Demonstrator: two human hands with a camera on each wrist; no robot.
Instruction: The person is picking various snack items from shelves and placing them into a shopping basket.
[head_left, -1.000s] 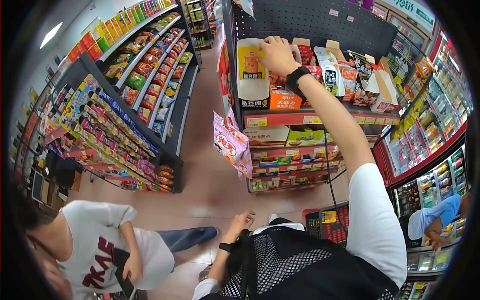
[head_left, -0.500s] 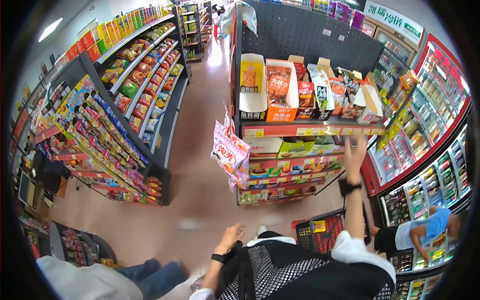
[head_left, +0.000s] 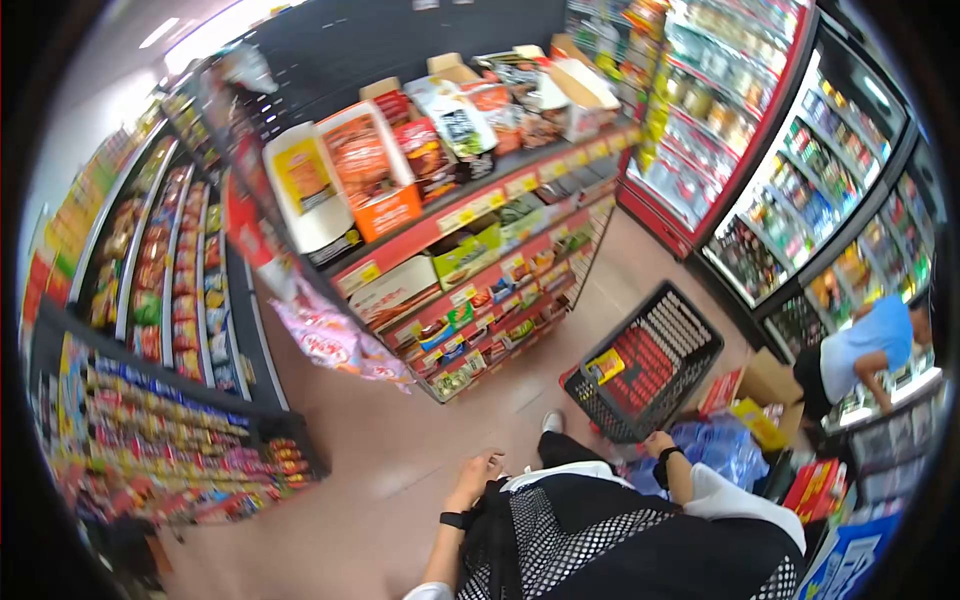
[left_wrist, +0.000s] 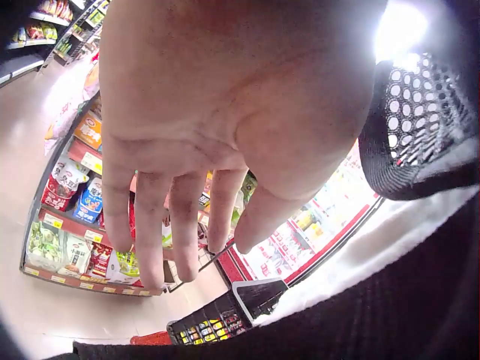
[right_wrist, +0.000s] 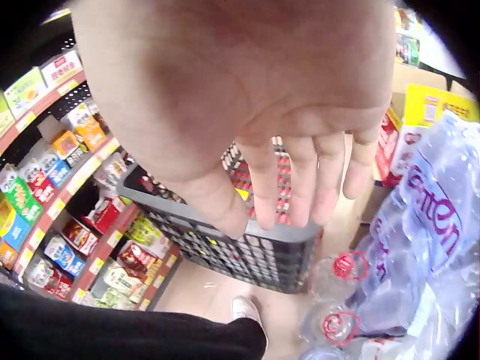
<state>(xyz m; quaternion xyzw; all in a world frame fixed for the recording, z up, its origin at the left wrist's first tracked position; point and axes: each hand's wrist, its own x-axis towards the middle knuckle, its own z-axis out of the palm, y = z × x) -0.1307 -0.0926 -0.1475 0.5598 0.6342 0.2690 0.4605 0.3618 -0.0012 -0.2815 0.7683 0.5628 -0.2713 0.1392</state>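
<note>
My right hand (head_left: 658, 443) hangs low at the near end of the shopping basket (head_left: 628, 425). In the right wrist view its straight fingers (right_wrist: 262, 187) overlap the basket's grey rim (right_wrist: 281, 232), with nothing in the palm. A yellow packet (head_left: 606, 366) lies in the black and red basket. My left hand (head_left: 474, 480) is held in front of my body, holding nothing. Loosely extended fingers (left_wrist: 150, 225) show in the left wrist view, in front of the snack shelves (left_wrist: 64, 279).
Opened snack boxes (head_left: 372, 175) line the top of the shelf unit ahead, and pink bags (head_left: 330, 340) hang off its corner. Shrink-wrapped water bottles (head_left: 722, 450) and a cardboard box (head_left: 768, 378) stand right of the basket. A person in blue (head_left: 860, 350) is by the fridges (head_left: 780, 200).
My right hand has left the snack box on the top shelf and come down to the basket. The head view has swung right, and the person at left is out of view.
</note>
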